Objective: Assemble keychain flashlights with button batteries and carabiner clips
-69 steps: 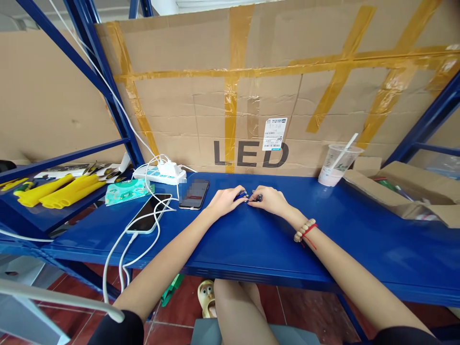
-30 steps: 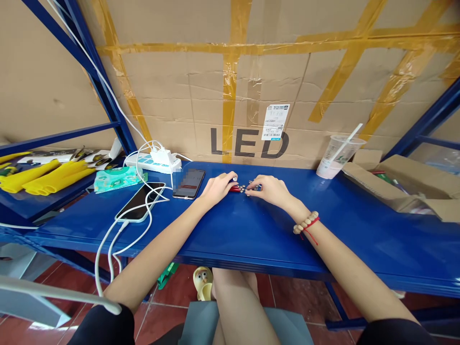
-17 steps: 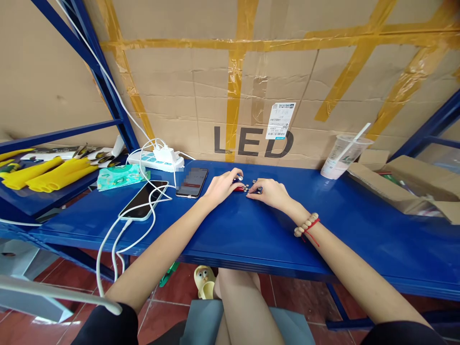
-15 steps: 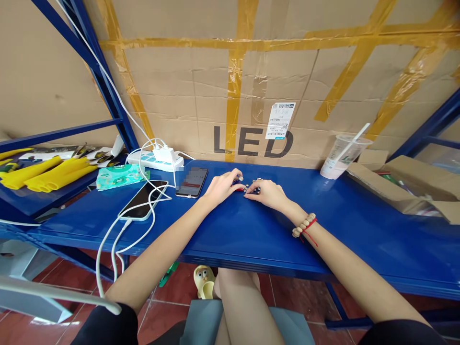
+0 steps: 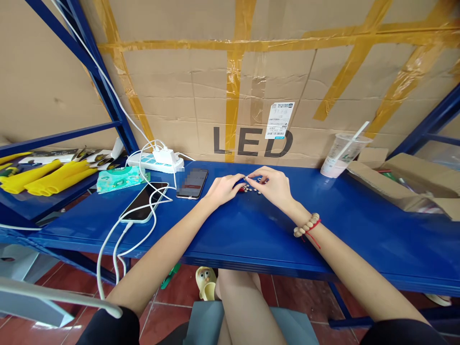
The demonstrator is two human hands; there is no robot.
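Observation:
My left hand [image 5: 223, 189] is closed over the blue tabletop, its fingertips bunched beside a small red piece [image 5: 242, 189]. What its fingers hold is mostly hidden. My right hand [image 5: 273, 185] meets those fingertips, with thumb and forefinger pinched on a tiny shiny piece [image 5: 246, 178] too small to name. Several little bead-like pieces [image 5: 256, 191] lie on the table under and between the hands. A wooden bead bracelet [image 5: 306, 225] and a red string circle my right wrist.
Left of my hands lie a dark phone [image 5: 193, 184], another phone [image 5: 144, 203] with white cables, a power strip [image 5: 143, 161] and a green tissue pack [image 5: 120, 178]. A drink cup [image 5: 336, 160] with a straw and an open cardboard box [image 5: 406, 184] stand at the right.
My right hand has lifted slightly off the tabletop, its pinched fingertips now touching my left fingertips. More of the small bead-like pieces beneath it show.

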